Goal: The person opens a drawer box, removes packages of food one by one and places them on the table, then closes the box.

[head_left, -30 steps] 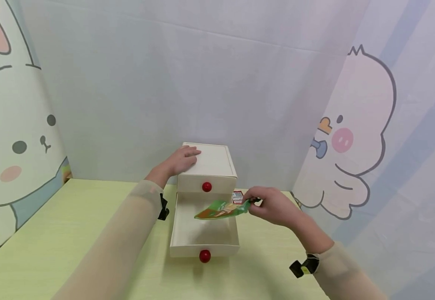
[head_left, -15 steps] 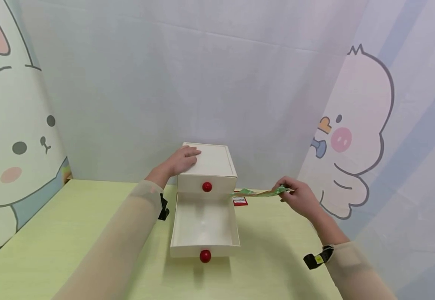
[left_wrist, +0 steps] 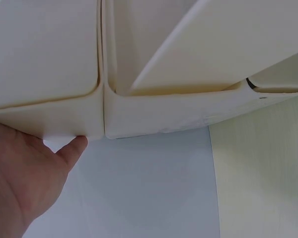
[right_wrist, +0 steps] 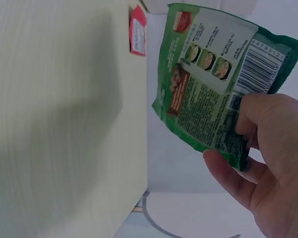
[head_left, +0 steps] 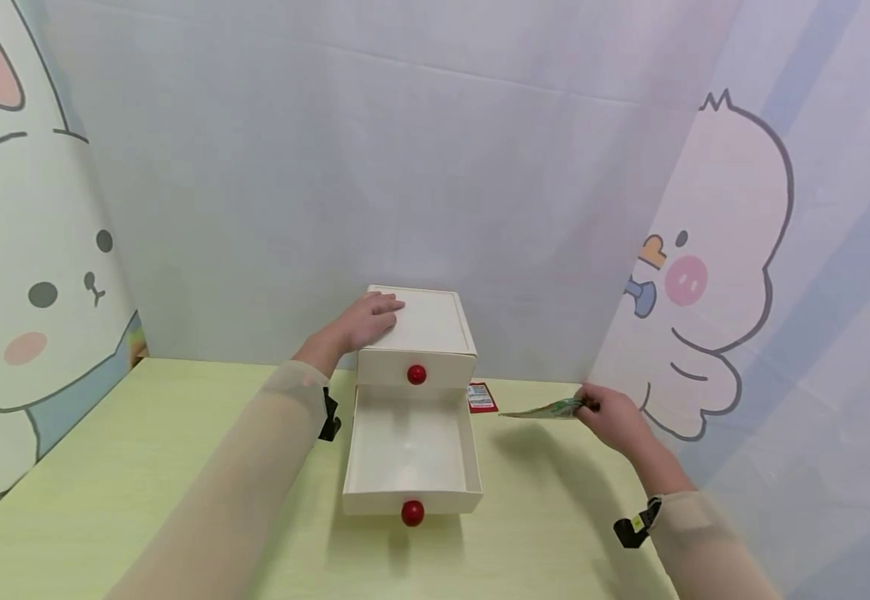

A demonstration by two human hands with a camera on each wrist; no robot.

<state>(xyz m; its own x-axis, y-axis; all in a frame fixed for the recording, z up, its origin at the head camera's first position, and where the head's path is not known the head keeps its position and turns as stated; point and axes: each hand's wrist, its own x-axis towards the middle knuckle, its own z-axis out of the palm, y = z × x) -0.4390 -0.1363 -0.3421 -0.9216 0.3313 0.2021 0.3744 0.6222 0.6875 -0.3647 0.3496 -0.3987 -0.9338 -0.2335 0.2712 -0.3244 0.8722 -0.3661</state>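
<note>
A white two-drawer box point(head_left: 427, 321) stands on the table, its lower drawer point(head_left: 412, 450) pulled out with a bare floor and its upper drawer shut. The left hand point(head_left: 363, 323) rests on the box's top at the left edge; in the left wrist view its thumb touches the box's side. Off to the right of the box, the right hand point(head_left: 615, 419) pinches a green packet point(head_left: 547, 410) by one end, above the table. Printed text and a barcode show on the packet point(right_wrist: 203, 79) in the right wrist view.
A small red and white packet point(head_left: 482, 398) lies on the table just right of the box. Red round knobs are on both drawer fronts. Behind the table point(head_left: 180, 433) hangs a pale curtain, with cartoon figures at both sides.
The right hand has carried the green packet from above the open drawer rightward, then a little lower, over the table. The left hand has stayed on the box.
</note>
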